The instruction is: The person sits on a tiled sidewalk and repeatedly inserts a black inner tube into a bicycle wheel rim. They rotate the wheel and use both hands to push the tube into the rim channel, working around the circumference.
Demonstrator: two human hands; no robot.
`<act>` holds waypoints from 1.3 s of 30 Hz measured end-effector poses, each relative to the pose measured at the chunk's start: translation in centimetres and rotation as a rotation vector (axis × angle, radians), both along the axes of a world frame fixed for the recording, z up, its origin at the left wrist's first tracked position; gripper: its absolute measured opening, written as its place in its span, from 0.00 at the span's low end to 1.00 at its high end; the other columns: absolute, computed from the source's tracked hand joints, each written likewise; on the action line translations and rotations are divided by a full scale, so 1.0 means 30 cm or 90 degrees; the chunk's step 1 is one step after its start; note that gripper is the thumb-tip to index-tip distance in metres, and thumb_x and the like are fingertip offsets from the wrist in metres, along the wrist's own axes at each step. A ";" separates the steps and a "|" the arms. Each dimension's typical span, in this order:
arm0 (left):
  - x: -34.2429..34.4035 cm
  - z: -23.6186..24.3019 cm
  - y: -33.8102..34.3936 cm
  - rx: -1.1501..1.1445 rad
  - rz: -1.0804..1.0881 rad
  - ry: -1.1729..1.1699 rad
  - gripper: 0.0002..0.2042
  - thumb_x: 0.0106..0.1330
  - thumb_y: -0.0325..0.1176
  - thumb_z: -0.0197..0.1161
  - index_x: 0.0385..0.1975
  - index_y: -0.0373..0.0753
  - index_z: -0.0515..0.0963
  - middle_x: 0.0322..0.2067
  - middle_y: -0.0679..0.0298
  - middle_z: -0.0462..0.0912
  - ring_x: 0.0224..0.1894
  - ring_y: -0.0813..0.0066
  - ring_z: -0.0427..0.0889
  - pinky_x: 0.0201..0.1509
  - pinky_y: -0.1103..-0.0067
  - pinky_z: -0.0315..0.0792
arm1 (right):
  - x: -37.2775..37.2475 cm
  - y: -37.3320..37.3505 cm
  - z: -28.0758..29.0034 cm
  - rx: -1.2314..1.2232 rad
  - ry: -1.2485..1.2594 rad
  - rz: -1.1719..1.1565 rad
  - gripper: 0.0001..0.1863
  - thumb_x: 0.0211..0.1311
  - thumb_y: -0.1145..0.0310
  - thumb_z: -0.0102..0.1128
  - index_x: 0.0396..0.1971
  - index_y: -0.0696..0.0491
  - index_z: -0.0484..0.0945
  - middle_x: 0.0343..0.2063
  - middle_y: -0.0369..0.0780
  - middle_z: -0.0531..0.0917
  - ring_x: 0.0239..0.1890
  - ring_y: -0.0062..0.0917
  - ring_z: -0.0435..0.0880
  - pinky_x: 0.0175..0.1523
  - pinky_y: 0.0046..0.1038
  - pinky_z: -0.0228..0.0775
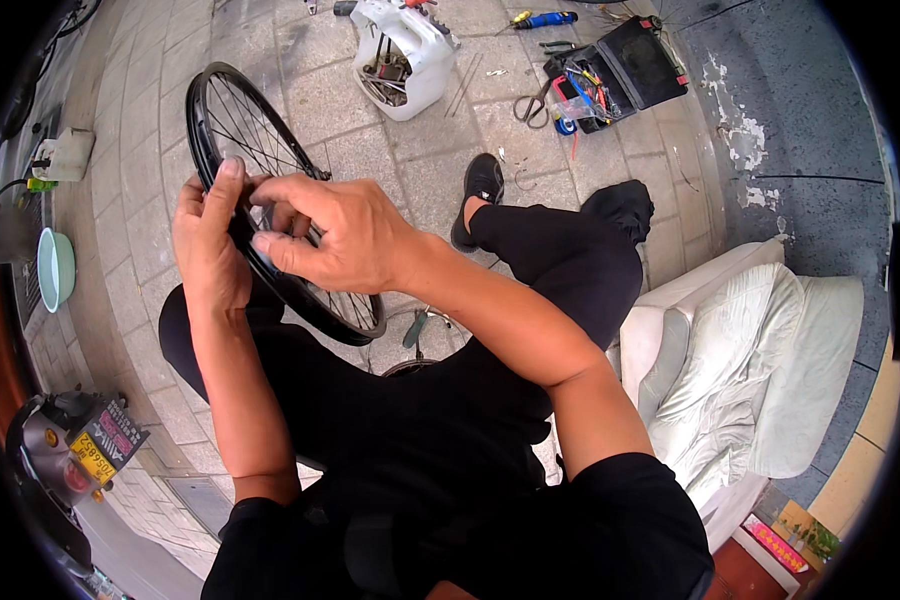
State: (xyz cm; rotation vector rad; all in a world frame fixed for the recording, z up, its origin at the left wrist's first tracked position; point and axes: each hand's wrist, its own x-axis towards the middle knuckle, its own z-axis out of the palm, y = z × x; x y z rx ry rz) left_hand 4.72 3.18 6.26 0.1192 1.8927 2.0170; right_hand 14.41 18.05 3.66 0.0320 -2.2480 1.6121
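Both hands on black wheel rim (215, 120), left hand (208, 240) clasping it, right hand (335, 235) fingers seemingly pinched on spokes.

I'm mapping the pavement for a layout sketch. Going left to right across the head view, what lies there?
Green bowl → black bicycle wheel, held by the left hand and right hand → white cut-open jug of tools → scissors → open black toolbox → pale cushioned seat.
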 end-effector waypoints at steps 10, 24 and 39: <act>-0.280 -0.033 -0.085 -0.119 -0.006 0.068 0.12 0.75 0.33 0.62 0.48 0.33 0.71 0.30 0.67 0.72 0.34 0.74 0.76 0.59 0.58 0.75 | -0.077 0.792 -0.987 0.105 -0.613 -0.385 0.19 0.62 0.56 0.63 0.44 0.54 0.89 0.44 0.54 0.88 0.50 0.48 0.87 0.57 0.41 0.79; -0.275 -0.013 0.024 -0.193 0.105 0.087 0.33 0.67 0.40 0.64 0.67 0.25 0.65 0.27 0.68 0.64 0.29 0.75 0.70 0.58 0.60 0.76 | -0.484 1.204 -1.458 0.078 -0.706 -0.569 0.19 0.55 0.57 0.64 0.37 0.57 0.90 0.43 0.54 0.88 0.51 0.48 0.88 0.58 0.40 0.79; -0.258 -0.008 0.087 -0.184 0.084 0.088 0.25 0.62 0.40 0.70 0.50 0.26 0.71 0.22 0.65 0.69 0.27 0.68 0.77 0.54 0.54 0.81 | -0.261 1.084 -1.392 -0.328 -0.413 -0.783 0.20 0.66 0.66 0.62 0.50 0.68 0.79 0.27 0.45 0.84 0.17 0.26 0.79 0.24 0.30 0.75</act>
